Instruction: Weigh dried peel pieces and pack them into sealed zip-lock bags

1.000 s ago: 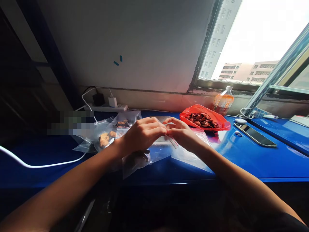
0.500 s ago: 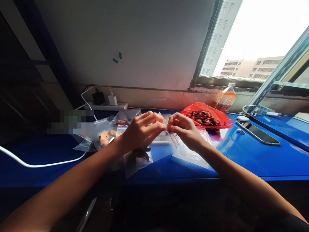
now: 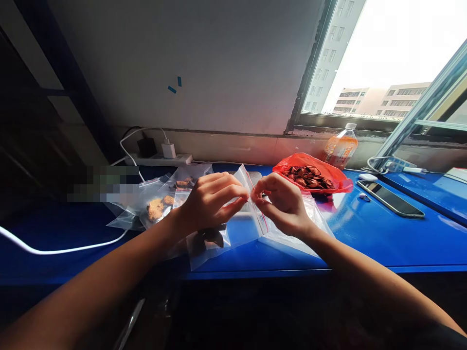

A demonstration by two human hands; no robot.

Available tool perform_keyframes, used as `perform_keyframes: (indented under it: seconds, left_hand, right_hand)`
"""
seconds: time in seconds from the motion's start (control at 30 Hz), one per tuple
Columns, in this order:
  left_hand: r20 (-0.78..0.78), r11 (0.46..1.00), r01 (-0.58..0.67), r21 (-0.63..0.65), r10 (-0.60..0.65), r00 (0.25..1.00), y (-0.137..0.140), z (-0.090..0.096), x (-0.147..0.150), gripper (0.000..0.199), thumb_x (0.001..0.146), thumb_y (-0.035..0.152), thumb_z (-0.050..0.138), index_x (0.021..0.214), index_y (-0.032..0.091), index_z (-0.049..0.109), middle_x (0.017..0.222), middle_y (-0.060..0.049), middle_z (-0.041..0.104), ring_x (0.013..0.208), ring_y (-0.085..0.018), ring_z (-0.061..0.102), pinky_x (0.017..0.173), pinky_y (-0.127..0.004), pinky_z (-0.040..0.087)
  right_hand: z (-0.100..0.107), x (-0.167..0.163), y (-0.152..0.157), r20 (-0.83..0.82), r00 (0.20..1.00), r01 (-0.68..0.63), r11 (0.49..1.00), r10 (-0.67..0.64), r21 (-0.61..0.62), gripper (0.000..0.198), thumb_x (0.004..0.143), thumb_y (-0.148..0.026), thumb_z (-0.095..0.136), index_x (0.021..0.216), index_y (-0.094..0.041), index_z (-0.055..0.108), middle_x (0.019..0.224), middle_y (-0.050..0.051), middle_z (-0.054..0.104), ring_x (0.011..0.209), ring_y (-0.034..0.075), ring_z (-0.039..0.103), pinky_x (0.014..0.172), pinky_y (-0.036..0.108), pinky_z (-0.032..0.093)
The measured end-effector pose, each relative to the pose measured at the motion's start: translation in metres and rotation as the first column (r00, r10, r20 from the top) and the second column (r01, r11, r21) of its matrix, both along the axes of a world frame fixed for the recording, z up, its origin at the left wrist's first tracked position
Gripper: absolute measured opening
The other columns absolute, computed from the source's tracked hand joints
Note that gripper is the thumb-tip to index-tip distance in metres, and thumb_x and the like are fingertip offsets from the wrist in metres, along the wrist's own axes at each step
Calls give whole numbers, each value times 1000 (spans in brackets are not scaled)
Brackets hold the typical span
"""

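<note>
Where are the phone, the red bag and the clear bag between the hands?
Phone point(image 3: 392, 200): head view, middle of its dark screen.
Red bag point(image 3: 337, 177): head view, plastic at its right side.
Clear bag point(image 3: 249, 222): head view, film beside its red-lined edge.

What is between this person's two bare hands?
In the head view, a clear plastic zip bag with a red-striped edge lies between the left hand and right hand, at their fingertips.

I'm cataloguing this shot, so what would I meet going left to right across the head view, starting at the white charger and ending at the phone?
White charger → left hand → right hand → bottle → phone.
</note>
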State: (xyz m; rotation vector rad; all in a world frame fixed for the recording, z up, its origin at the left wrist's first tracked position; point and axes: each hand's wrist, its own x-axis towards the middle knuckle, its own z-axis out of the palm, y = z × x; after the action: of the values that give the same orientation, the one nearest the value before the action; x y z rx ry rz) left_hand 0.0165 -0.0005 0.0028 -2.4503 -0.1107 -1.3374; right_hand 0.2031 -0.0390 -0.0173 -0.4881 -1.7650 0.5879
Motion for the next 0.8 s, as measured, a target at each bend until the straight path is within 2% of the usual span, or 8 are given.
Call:
perform_keyframes:
  seconds: [0.07,0.13,0.37,0.5,0.7,0.8]
  left_hand:
    - [1,1000,18,0,-18,1000,-1,0,0,7,83,16,61,81,18,55,69,1,63,60,-11,58,57,-24,47]
    - [2,999,38,5,-38,999,-1,0,1,8,82,15,61,80,18,54,68,1,63,60,-11,58,57,-24,47]
    - [-16,997,27,76,-26,1000,-4,3,3,10,85,16,57,77,20,52,65,2,63,57,-10,57,55,-23,47]
    - [-38,993,9,115,-5,999,-4,6,-1,9,85,16,56,78,21,53,65,3,63,59,-10,59,56,-23,48]
    - [-37,991,-18,134,23,999,-1,6,-6,6,85,18,60,82,21,55,71,2,65,62,-10,60,58,-25,48]
    - [-48,991,-29,132,36,998,-2,5,-6,8,82,16,62,83,20,56,71,2,65,63,-11,59,58,-25,48]
  right_hand:
    - [0,1,-2,68,996,42,991,-51,129,13,77,-12,57,87,-20,55,79,2,58,72,13,54,65,30,45]
    - [1,2,-5,117,988,74,978,-98,193,16,75,-11,55,87,-21,55,78,2,59,70,14,54,63,30,46]
    - [5,2,-10,183,975,80,971,-123,226,13,76,-15,55,87,-22,53,75,2,58,67,15,54,61,32,46]
    - [4,3,-11,168,980,69,974,-107,217,13,78,-13,53,88,-22,54,76,2,60,68,14,55,62,31,45]
    - [4,0,-12,149,969,168,968,-197,186,11,81,-13,53,87,-22,54,76,1,60,67,12,55,62,29,44]
    - [5,-3,-11,110,972,198,977,-207,84,12,81,-15,55,89,-22,50,78,0,58,68,12,55,63,28,44]
